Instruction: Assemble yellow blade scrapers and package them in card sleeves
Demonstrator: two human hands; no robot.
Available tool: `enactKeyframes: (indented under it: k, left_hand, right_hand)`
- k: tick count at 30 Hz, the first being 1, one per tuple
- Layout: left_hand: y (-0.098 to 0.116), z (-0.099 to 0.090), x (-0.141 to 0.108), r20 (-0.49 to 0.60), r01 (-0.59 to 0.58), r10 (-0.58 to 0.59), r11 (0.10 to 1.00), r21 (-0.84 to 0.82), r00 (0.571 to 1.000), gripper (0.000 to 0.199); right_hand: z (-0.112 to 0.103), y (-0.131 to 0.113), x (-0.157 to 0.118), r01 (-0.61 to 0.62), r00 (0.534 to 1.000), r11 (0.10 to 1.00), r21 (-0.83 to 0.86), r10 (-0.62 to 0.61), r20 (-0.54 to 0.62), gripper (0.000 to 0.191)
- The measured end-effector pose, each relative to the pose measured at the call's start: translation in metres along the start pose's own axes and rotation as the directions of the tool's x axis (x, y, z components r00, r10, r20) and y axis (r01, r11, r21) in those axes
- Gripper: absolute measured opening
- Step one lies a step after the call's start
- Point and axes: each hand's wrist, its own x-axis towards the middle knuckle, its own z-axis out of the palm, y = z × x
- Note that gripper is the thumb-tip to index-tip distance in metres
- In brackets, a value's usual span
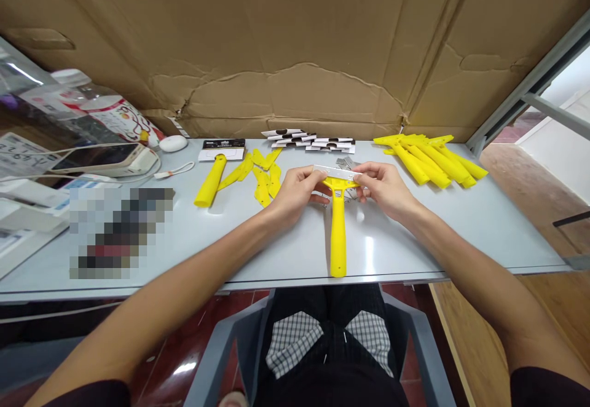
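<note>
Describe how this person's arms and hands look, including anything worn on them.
The left hand and right hand are bare: no gloves, rings or watches show. The left sleeve and right sleeve are dark, plain where visible, and leave the forearms bare.

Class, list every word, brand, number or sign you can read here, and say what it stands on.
No text reads with certainty.
Bottle label: red lettering, too unclear to quote.
White printed sheet: large characters, too blurred.
Black-topped card: pale print, too small.
Yellow tool: no legible lettering.
</note>
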Motion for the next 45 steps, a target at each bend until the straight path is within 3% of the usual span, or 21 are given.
enactKeyframes:
  k: [5, 9, 19, 23, 28, 30, 33, 34, 36, 38, 39, 40, 42, 45]
  left_hand:
    - [0.004, -0.007, 0.005, -0.013, 0.017, -0.017, 1.0, 0.012, 1.0, 0.019]
    - [0.007, -0.015, 0.01, 0.044, 0.02, -0.02, 1.0, 0.005, 0.999, 0.017]
    - [0.002, -0.007, 0.007, -0.019, 0.027, -0.027, 1.0, 0.001, 0.999, 0.02]
    - [0.007, -0.012, 0.007, 0.039, 0.011, -0.012, 1.0, 0.021, 0.999, 0.02]
    - [0.015, -0.03, 0.016, 0.152, -0.022, 0.006, 0.995, 0.102, 0.988, 0.018]
    - [0.02, -0.043, 0.024, 0.115, -0.037, 0.027, 0.996, 0.085, 0.993, 0.01]
    - [0.03, -0.066, 0.037, -0.101, -0.095, 0.104, 0.992, 0.089, 0.989, 0.006]
    - [0.034, -0.075, 0.041, -0.19, -0.151, 0.182, 0.975, 0.164, 0.965, 0.007]
    - [0.04, -0.091, 0.045, -0.311, -0.248, 0.379, 0.888, 0.386, 0.872, 0.011]
    - [0.044, -0.105, 0.044, -0.251, -0.268, 0.519, 0.728, 0.631, 0.817, 0.014]
    - [0.045, -0.11, 0.042, -0.155, -0.264, 0.537, 0.621, 0.738, 0.829, 0.016]
    - [0.044, -0.115, 0.04, -0.031, -0.263, 0.495, 0.512, 0.818, 0.869, 0.019]
    - [0.041, -0.122, 0.037, 0.18, -0.273, 0.274, 0.351, 0.896, 0.945, 0.026]
    - [0.032, -0.13, 0.036, 0.301, -0.281, -0.031, 0.271, 0.921, 0.953, 0.039]
  right_hand:
    - [-0.002, -0.002, 0.0, 0.066, 0.998, 0.998, -0.019, -0.067, -0.022, 0.019]
    - [-0.003, -0.004, -0.001, 0.098, 0.995, 0.994, -0.055, -0.099, -0.019, 0.018]
    - [0.0, -0.003, -0.001, 0.036, 0.998, 0.999, 0.016, -0.035, -0.049, 0.018]
    - [0.0, -0.004, -0.001, 0.032, 0.998, 0.998, 0.059, -0.029, -0.062, 0.02]
    - [0.0, -0.004, -0.002, 0.111, 0.993, 0.994, 0.01, -0.11, -0.044, 0.017]
    - [-0.004, -0.004, -0.001, 0.129, 0.989, 0.991, -0.024, -0.131, -0.064, 0.016]
    - [-0.014, -0.003, 0.005, 0.141, 0.977, 0.987, -0.075, -0.151, -0.148, 0.016]
    - [-0.018, -0.003, 0.007, 0.149, 0.973, 0.986, -0.08, -0.16, -0.165, 0.016]
    - [-0.025, -0.003, 0.011, 0.165, 0.964, 0.983, -0.084, -0.179, -0.196, 0.018]
    - [-0.029, -0.004, 0.013, 0.167, 0.961, 0.982, -0.085, -0.181, -0.209, 0.018]
    - [-0.029, -0.004, 0.014, 0.163, 0.961, 0.983, -0.085, -0.177, -0.211, 0.018]
    - [-0.029, -0.003, 0.014, 0.154, 0.963, 0.985, -0.082, -0.169, -0.209, 0.018]
    - [-0.028, -0.001, 0.013, 0.133, 0.969, 0.988, -0.078, -0.146, -0.2, 0.017]
    - [-0.024, 0.004, 0.013, 0.093, 0.979, 0.992, -0.08, -0.106, -0.177, 0.017]
